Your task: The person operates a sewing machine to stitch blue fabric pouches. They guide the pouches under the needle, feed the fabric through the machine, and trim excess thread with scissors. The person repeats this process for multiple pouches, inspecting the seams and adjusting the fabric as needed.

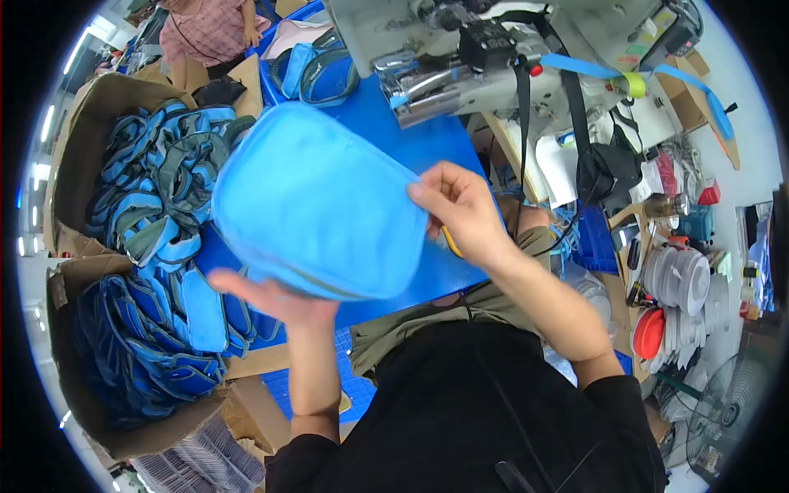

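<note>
A light blue fabric panel [320, 201] with rounded corners and a raised edge is held up over the blue table. My right hand [460, 209] pinches its right edge between thumb and fingers. A small yellow loop [451, 241] shows under that palm; what it belongs to is hidden. At the panel's lower left, my left hand [283, 302] touches it from below, slightly blurred. Its thumb sticks out to the left, away from the fabric, and its other fingers are hidden behind the panel.
Two cardboard boxes at left hold blue-grey fabric strips [168, 172] and dark blue fabric pieces [148, 337]. A sewing machine [427, 82] stands at the far right of the blue table [436, 156]. Another person [209, 37] is beyond the table. A fan [727, 411] stands at lower right.
</note>
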Demonstrator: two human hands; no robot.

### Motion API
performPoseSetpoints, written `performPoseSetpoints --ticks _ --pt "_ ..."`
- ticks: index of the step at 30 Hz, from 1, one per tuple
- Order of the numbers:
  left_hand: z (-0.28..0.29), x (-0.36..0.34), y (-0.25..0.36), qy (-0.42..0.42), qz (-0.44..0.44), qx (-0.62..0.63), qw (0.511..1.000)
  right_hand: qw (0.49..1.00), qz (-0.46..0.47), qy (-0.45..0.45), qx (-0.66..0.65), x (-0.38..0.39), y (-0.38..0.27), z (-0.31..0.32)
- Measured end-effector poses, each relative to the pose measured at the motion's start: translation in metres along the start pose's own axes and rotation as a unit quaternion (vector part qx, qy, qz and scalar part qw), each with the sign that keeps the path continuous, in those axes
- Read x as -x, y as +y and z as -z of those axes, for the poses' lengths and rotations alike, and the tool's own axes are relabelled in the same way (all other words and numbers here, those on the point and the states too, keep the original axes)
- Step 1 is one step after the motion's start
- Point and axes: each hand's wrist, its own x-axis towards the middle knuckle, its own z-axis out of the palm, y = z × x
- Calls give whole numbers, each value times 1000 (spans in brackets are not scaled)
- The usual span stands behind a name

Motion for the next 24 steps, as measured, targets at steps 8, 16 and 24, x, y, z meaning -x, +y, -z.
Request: performPoseSetpoints --ticks 8,16,24 --pt "1 -9 -17 109 -61 -223 967 926 255 200 192 -15 -51 54" --pt "-18 -42 -9 56 -65 -269 959 709 295 262 584 -63 -140 140" --pt "-31 -53 -12 54 -60 -289 954 763 301 315 478 -57 -129 155"
